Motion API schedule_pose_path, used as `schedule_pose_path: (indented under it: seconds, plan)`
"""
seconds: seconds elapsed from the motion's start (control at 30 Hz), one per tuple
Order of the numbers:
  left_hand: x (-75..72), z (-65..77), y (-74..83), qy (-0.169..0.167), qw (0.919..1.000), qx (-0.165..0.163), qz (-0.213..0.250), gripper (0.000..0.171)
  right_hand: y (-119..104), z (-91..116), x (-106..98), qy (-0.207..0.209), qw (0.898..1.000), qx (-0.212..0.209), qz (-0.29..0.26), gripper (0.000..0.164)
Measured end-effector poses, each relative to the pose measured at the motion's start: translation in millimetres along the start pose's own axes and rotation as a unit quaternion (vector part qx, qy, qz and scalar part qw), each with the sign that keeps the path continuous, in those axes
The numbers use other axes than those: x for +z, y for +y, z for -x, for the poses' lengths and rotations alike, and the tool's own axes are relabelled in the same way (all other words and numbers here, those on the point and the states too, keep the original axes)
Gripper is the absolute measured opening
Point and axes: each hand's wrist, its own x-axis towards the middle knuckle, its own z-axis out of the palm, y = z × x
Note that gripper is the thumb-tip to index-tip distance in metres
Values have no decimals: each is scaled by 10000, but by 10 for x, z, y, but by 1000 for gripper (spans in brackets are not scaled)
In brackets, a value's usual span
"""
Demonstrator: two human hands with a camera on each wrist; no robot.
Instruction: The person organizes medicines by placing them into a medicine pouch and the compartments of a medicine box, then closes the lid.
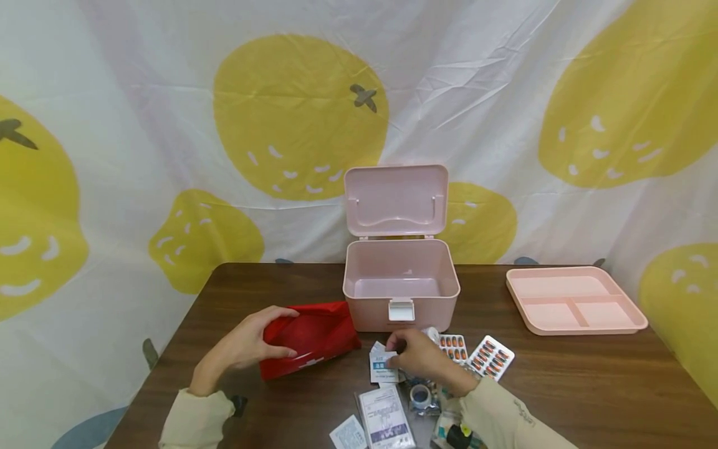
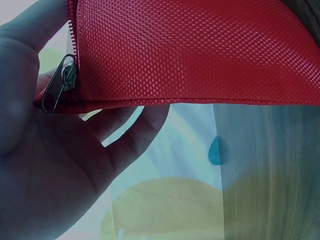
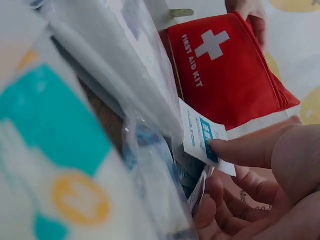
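1. Head view: My left hand grips the left end of a red pouch at a dark wooden table, thumb on the near side, fingers spread from it over the far edge. The pouch sits just left of an open pink box; whether the two touch, I cannot tell. My right hand pinches a small white packet in front of the box. Around it lie a white wrapped pack, a roll of tape and two cards of capsules. A pink tray rests at right, before a cloth printed with yellow fruit.

2. Left wrist view: My left hand cups the pouch's corner beside a metal zip pull, some fingers passing behind the red fabric; the fingertips there are hidden.

3. Right wrist view: My right thumb presses the packet's printed face, a finger beneath it, the others curled below. Whether the pinch takes in one packet or more, I cannot tell. Beyond stands the pouch, showing a white cross and the words "FIRST AID KIT"; a teal-and-orange printed wrapper fills the near left, blurred.
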Motion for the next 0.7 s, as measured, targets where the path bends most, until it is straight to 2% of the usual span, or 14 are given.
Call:
schedule_pose_path:
  seconds: [0.23, 0.3, 0.47, 0.57, 0.7]
  plan:
    - [8, -25, 16, -23, 10000, 48, -20, 63, 67, -15, -34, -39, 9986, 106, -513, 17]
    - [11, -31, 19, -46, 10000, 47, 8, 63, 86, -14, -40, -138, 9962, 182, -835, 18]
    - [24, -48, 22, -39, 10000, 77, 26, 64, 86, 1, -95, -547, 9787, 494, -1916, 19]
    - [29, -59, 27, -4, 9999, 115, -14, 64, 79, -6, -146, -701, 9722, 553, -2165, 19]
    - [30, -71, 38, -13, 10000, 73, 19, 63, 63, -22, -222, -820, 9684, 551, -2289, 21]
